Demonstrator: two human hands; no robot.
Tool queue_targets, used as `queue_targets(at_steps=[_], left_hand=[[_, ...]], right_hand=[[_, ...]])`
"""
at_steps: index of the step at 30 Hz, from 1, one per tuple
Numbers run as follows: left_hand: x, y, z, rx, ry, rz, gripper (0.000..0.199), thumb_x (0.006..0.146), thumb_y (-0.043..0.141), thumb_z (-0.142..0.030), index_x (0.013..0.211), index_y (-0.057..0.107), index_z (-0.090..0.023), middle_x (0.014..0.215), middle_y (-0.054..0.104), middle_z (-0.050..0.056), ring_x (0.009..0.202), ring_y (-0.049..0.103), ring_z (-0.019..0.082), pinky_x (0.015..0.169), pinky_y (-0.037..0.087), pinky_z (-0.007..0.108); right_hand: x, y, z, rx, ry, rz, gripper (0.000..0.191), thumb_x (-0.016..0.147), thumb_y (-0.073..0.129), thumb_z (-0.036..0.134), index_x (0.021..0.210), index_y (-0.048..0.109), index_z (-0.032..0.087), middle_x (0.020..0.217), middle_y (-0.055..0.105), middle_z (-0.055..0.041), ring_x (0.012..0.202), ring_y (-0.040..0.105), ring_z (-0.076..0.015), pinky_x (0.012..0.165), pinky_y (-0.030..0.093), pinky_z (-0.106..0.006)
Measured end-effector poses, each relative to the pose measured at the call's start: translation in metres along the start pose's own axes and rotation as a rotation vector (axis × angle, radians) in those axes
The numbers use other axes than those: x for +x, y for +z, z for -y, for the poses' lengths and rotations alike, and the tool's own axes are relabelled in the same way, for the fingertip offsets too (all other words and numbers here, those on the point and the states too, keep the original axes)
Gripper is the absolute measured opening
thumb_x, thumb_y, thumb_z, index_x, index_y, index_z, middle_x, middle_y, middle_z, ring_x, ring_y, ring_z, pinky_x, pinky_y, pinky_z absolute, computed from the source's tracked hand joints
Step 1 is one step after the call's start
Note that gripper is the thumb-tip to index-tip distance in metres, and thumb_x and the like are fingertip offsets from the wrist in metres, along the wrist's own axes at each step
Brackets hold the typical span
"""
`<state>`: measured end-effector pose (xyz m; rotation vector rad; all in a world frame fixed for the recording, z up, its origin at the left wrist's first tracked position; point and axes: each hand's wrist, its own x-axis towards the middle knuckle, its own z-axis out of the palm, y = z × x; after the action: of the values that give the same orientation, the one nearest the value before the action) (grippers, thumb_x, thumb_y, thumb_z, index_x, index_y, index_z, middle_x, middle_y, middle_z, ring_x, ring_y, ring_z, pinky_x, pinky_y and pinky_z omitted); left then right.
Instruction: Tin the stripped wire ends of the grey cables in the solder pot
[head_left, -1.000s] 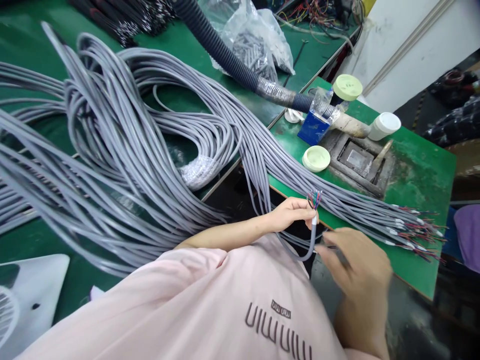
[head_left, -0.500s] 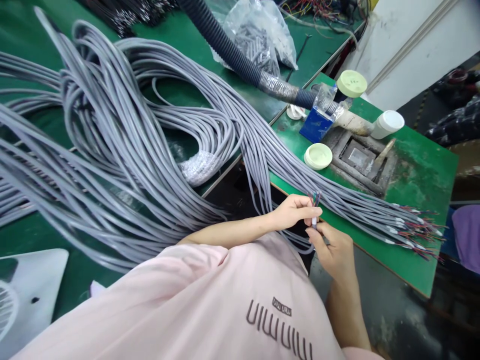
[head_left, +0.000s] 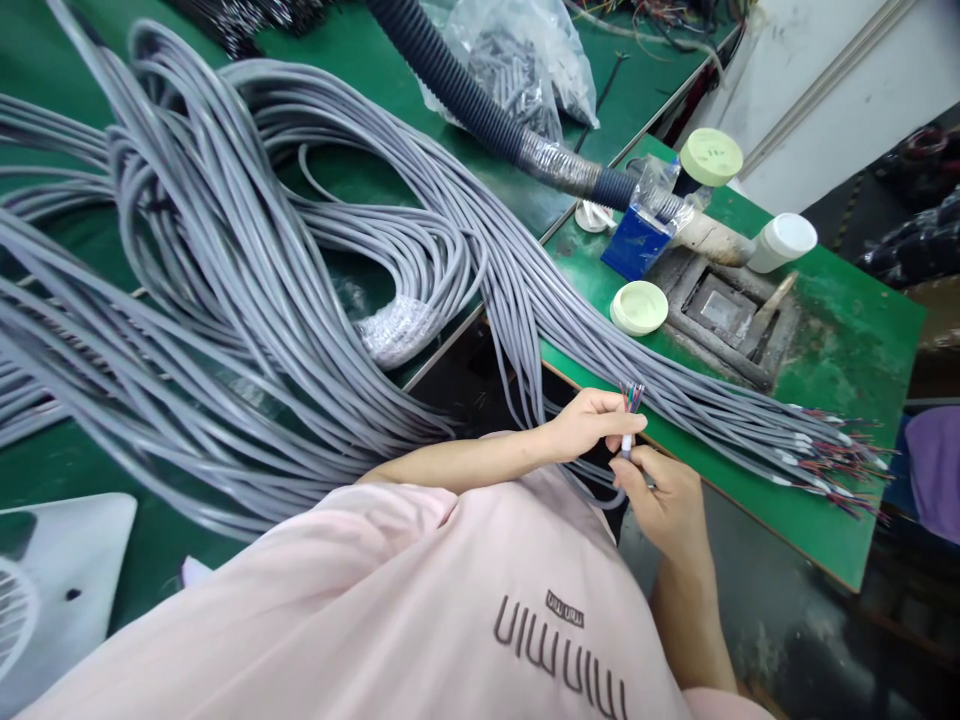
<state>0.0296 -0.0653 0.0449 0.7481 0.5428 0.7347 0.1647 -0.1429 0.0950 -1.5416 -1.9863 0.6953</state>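
Note:
Between my hands, near the green table's front edge, a grey cable end [head_left: 627, 442] points upward. Thin multicoloured wires [head_left: 632, 397] fan out from its top, and a white band wraps it just below them. My left hand [head_left: 595, 422] pinches the cable around the base of the loose wires. Lower down, my right hand [head_left: 660, 492] grips the grey sheath between thumb and fingers. Behind them a bundle of grey cables [head_left: 600, 335] stretches across the table, its stripped wire ends [head_left: 840, 465] lying at the right.
A solder pot [head_left: 727, 310] sits on the green table [head_left: 862, 330] under a black extraction hose [head_left: 465, 90]. Close by are a pale green tub [head_left: 638, 307], a white tub [head_left: 784, 242] and a blue box [head_left: 634, 241]. Coiled grey cables [head_left: 225, 250] cover the left bench.
The coloured wires at the cable's tip stand more spread and more visible above my left hand. Both hands keep nearly the same place and grip; the view has shifted slightly.

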Motion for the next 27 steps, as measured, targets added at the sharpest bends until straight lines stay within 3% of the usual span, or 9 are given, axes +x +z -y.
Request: queue_targets(at_steps=[20, 27], left_hand=[[0.001, -0.005, -0.003, 0.071, 0.017, 0.081, 0.046, 0.068, 0.079, -0.050, 0.058, 0.056, -0.012, 0.054, 0.058, -0.002, 0.049, 0.051, 0.006, 0.052, 0.040, 0.020], [0.005, -0.018, -0.011, -0.076, -0.039, 0.130, 0.037, 0.060, 0.085, -0.039, 0.074, 0.065, -0.011, 0.062, 0.064, 0.000, 0.053, 0.056, 0.008, 0.056, 0.043, 0.022]], right_hand=[[-0.004, -0.002, -0.006, 0.072, 0.062, 0.013, 0.028, 0.094, 0.052, 0.025, 0.067, 0.058, 0.020, 0.061, 0.062, 0.0029, 0.057, 0.057, -0.0102, 0.060, 0.040, -0.023], [-0.006, -0.004, -0.007, 0.109, 0.099, 0.012, 0.031, 0.094, 0.051, 0.028, 0.067, 0.061, 0.020, 0.063, 0.066, 0.0023, 0.052, 0.055, -0.0093, 0.055, 0.040, -0.023]])
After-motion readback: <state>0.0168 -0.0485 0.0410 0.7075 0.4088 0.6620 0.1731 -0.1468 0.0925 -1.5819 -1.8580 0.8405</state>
